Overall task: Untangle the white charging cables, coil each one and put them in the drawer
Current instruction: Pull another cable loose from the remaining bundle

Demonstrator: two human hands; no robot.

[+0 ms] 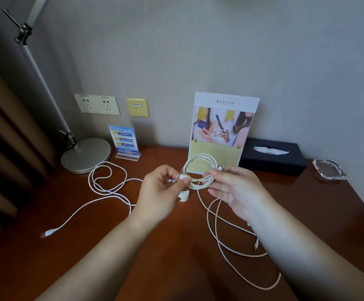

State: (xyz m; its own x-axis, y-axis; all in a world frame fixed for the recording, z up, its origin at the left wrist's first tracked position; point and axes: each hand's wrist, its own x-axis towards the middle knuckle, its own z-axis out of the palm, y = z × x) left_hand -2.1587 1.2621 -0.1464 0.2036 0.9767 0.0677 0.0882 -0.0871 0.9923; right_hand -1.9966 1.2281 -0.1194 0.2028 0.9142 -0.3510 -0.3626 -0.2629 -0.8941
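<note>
A coiled white cable (200,165) hangs in the air above the wooden desk (320,211), held between both hands. My left hand (161,192) pinches one plug end at the coil's left side. My right hand (235,187) grips the coil's right side with the other plug sticking out by my fingers. A second white cable (103,187) lies in loose loops on the desk at the left, its plug near the front left. A third cable (224,244) trails in loops at the right under my right forearm. No drawer is in view.
A small white adapter (183,196) sits on the desk below the coil. At the back stand a lamp base (85,155), a small blue sign (125,141), a tall card stand (220,131), a black tissue box (272,156) and a glass ashtray (328,169). Wall sockets (97,104) are behind.
</note>
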